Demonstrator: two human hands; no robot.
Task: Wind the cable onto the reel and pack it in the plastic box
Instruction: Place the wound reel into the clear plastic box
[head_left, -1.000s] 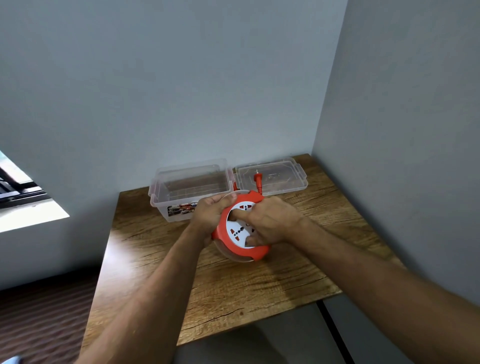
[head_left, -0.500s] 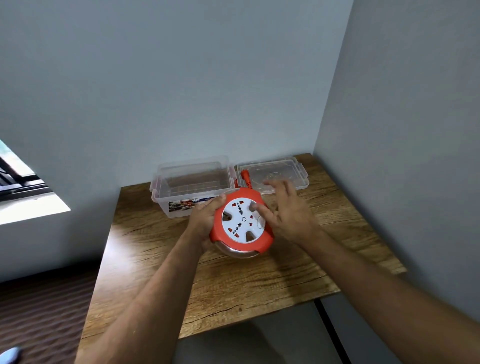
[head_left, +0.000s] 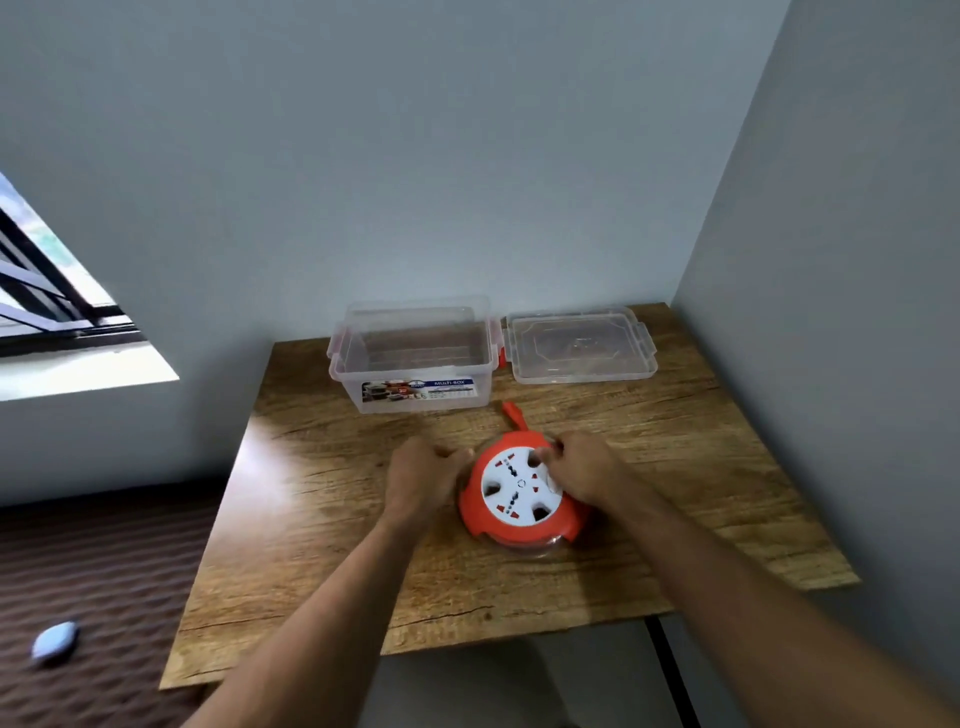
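Moved: reel (head_left: 521, 493) now flat on table (head_left: 322, 519), right hand (head_left: 582, 470) back on top
Left hand (head_left: 423, 475): curled at its rim, grip unclear
Box (head_left: 415, 358): open, empty, lid (head_left: 579, 345) beside

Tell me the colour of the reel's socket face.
White, ringed by orange reel; head view.

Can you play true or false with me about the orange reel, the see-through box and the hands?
1. The orange reel is inside the plastic box. False: it lies on the wooden table, in front of the box.
2. The lid lies to the right of the box. True.
3. The right hand rests on the reel's white face. True.
4. The left hand holds the lid. False: it sits at the reel's left edge.
5. The orange plug sticks out towards the box. True.
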